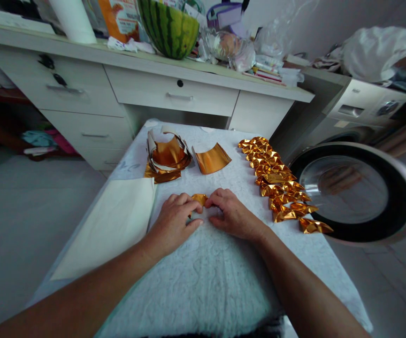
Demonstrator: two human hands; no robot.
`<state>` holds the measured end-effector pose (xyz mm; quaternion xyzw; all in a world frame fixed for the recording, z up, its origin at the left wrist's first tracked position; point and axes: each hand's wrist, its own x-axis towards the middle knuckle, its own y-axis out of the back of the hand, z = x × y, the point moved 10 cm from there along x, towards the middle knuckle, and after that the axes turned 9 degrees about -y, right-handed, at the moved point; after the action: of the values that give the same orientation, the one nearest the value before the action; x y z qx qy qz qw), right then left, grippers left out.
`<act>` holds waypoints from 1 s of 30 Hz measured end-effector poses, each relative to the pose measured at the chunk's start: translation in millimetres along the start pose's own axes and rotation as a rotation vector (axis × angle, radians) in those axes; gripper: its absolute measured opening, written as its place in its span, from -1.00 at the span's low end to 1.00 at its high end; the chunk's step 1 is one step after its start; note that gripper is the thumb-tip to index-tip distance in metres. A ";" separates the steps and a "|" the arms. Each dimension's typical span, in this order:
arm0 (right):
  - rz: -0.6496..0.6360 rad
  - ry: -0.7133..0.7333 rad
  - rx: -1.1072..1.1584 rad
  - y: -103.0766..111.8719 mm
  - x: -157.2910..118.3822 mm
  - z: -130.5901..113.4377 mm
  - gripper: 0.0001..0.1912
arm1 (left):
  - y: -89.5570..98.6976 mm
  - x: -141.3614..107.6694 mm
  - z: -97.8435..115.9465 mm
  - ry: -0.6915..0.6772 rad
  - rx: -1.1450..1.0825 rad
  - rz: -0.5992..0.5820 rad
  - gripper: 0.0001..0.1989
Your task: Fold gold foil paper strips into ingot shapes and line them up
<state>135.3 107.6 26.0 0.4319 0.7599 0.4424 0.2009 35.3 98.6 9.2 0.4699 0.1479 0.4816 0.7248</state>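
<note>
A small folded piece of gold foil paper [199, 199] lies on the cloth-covered table between my two hands. My left hand [179, 213] has its curled fingers on the paper's left end, the thumb held a little apart below. At the right end, the bent fingers of my right hand [231, 212] pinch the paper's edge. Beyond my hands sits a curled stack of gold foil sheets [167, 155], with a single curved sheet [212, 158] to its right. Several folded gold foil pieces [276, 180] form a slanting row on the right.
A white paper sheet [113, 220] covers the table's left side. Behind stands a white drawer desk [174, 96] bearing a cut watermelon [169, 28] and plastic bags. The open round door [350, 188] of a washing machine [357, 103] reaches close to the table's right edge.
</note>
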 end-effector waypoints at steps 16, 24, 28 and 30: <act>0.080 -0.011 -0.022 6.2 1.1 -2.3 -0.87 | -2.1 1.4 1.4 -0.010 0.066 0.001 -0.89; 0.084 -0.067 -0.062 4.8 4.3 2.8 -0.90 | -1.0 1.9 2.3 0.000 0.065 -0.008 -0.90; 0.084 -0.081 -0.096 -1.1 7.8 7.2 -0.89 | -2.8 2.7 3.0 0.004 0.044 -0.022 -0.92; 0.079 -0.087 -0.105 -3.6 9.3 8.6 -0.89 | -3.5 3.0 3.6 0.007 0.038 -0.024 -0.92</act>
<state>134.5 118.8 19.2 0.4691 0.7087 0.4700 0.2382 41.2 98.9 8.8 0.4800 0.1651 0.4715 0.7211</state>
